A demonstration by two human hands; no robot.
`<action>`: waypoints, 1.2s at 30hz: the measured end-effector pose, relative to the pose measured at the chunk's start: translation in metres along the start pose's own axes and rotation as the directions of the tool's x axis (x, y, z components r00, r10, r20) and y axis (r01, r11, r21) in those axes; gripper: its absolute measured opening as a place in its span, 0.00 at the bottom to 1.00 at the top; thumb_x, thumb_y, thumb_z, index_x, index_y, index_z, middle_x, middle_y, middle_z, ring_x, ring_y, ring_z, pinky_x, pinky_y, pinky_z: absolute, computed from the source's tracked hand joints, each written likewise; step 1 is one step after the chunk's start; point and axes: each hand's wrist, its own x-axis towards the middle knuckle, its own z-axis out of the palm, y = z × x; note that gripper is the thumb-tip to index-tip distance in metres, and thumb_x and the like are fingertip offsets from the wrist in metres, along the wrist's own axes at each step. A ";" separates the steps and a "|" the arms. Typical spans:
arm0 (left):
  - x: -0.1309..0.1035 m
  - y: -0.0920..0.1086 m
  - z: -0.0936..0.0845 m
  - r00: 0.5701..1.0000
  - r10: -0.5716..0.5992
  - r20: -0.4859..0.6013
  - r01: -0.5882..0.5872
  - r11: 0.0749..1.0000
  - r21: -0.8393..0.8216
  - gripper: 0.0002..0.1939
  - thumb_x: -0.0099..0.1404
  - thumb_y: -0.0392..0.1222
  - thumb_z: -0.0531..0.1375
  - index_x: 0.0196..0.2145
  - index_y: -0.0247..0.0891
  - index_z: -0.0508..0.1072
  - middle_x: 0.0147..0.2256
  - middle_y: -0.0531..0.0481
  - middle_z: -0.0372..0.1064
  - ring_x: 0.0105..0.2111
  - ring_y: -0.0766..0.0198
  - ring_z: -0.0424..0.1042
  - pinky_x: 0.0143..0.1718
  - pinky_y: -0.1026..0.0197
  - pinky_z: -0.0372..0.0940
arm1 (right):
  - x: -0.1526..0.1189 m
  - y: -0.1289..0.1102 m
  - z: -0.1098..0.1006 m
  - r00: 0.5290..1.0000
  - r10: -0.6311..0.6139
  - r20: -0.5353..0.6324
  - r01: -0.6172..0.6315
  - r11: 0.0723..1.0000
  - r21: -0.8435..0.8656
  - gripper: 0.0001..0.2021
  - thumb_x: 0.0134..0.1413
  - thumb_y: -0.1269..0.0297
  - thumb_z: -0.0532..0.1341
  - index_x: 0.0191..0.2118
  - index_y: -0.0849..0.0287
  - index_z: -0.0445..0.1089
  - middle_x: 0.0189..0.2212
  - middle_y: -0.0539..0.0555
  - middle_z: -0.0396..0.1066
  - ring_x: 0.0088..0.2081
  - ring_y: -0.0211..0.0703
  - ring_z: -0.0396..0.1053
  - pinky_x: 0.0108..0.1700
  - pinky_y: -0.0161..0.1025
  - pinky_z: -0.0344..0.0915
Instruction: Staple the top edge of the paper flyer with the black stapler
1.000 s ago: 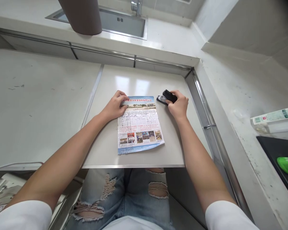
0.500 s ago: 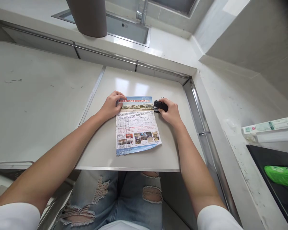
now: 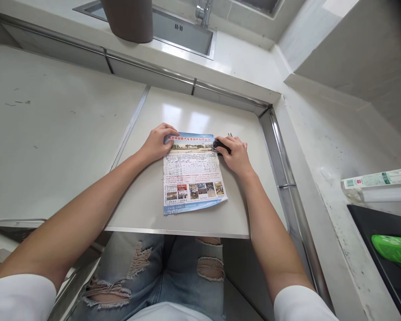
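A printed flyer [image 3: 195, 171] with pictures and text lies on the white table, many small staple-like marks along its left side and its lower right corner curling up. My left hand [image 3: 161, 141] pinches the flyer's upper left edge, thumb and fingers closed on it. In my right hand [image 3: 236, 156] is a black stapler [image 3: 221, 146], its front end at the flyer's upper right edge. My fingers now wrap over the stapler's top and cover much of it. Whether its jaws are pressed together cannot be made out.
Behind the table [image 3: 140, 187] runs a counter with a sink [image 3: 183, 33] and a dark brown bin-like container [image 3: 130, 22]. A metal rail [image 3: 280, 147] borders the right side. On the right ledge lie a long box [image 3: 377, 179] and a green packet [image 3: 392, 248] on a black surface.
The fingers of my right hand have closed further over the stapler, which sits at the same flyer edge. My left hand keeps its hold. The whole view has shifted slightly.
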 end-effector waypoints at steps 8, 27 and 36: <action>0.001 0.001 0.001 1.000 -0.002 0.006 0.002 1.000 -0.006 0.16 0.63 0.32 0.61 0.45 0.41 0.85 0.51 0.43 0.78 0.46 0.51 0.77 0.54 0.44 0.75 | 0.000 -0.004 0.005 1.000 -0.004 0.006 0.004 0.999 -0.054 0.18 0.72 0.57 0.57 0.59 0.45 0.79 0.51 0.60 0.80 0.54 0.65 0.67 0.58 0.65 0.57; 0.002 0.005 0.002 0.996 -0.077 0.048 0.073 0.994 0.085 0.16 0.65 0.30 0.60 0.46 0.39 0.85 0.53 0.41 0.79 0.53 0.47 0.78 0.60 0.43 0.72 | 0.000 -0.036 0.014 0.993 0.104 0.061 -0.084 0.960 -0.268 0.21 0.71 0.69 0.54 0.59 0.45 0.77 0.55 0.60 0.77 0.61 0.66 0.64 0.69 0.84 0.45; 0.002 0.006 0.002 0.995 -0.079 0.066 0.072 0.991 0.110 0.16 0.66 0.32 0.60 0.46 0.40 0.85 0.54 0.41 0.79 0.54 0.46 0.78 0.60 0.43 0.72 | -0.003 -0.035 0.015 0.997 0.067 0.040 -0.052 0.949 -0.311 0.21 0.73 0.68 0.53 0.63 0.47 0.74 0.59 0.62 0.75 0.63 0.67 0.63 0.69 0.78 0.50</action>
